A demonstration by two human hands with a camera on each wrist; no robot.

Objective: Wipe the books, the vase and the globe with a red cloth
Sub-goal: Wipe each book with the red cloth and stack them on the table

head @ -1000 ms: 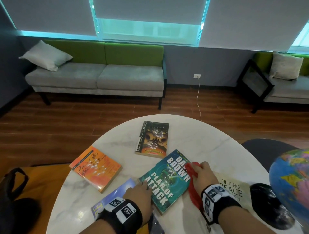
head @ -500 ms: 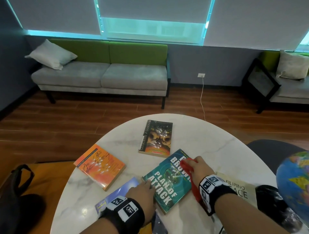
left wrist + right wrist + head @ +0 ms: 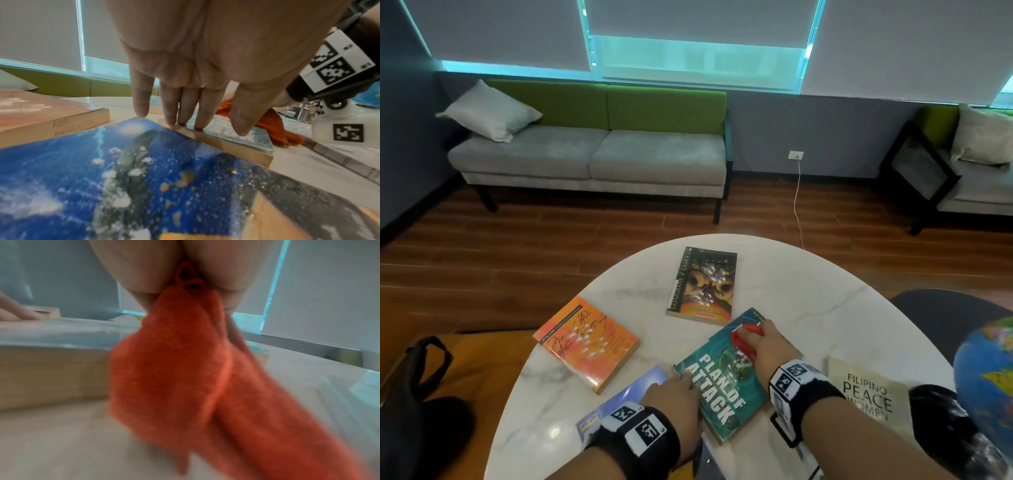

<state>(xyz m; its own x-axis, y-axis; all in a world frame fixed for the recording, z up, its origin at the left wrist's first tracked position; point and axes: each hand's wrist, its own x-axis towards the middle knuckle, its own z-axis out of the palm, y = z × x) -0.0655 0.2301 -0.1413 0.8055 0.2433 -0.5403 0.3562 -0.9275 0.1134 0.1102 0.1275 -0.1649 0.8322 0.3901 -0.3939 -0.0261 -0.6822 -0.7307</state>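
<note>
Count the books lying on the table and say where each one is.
5: owl book at the far middle, orange book left, teal book centre, blue book near left, cream book right. More may be hidden.

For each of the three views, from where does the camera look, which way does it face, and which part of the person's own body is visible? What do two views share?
Head: above, facing down-forward at the table; both forearms, left hand, right hand.
Left wrist: under the palm, along straight fingers pressing the teal book.
Right wrist: low, blurred, facing the red cloth under the palm.
Shared: cloth and teal book appear in all three views.
</note>
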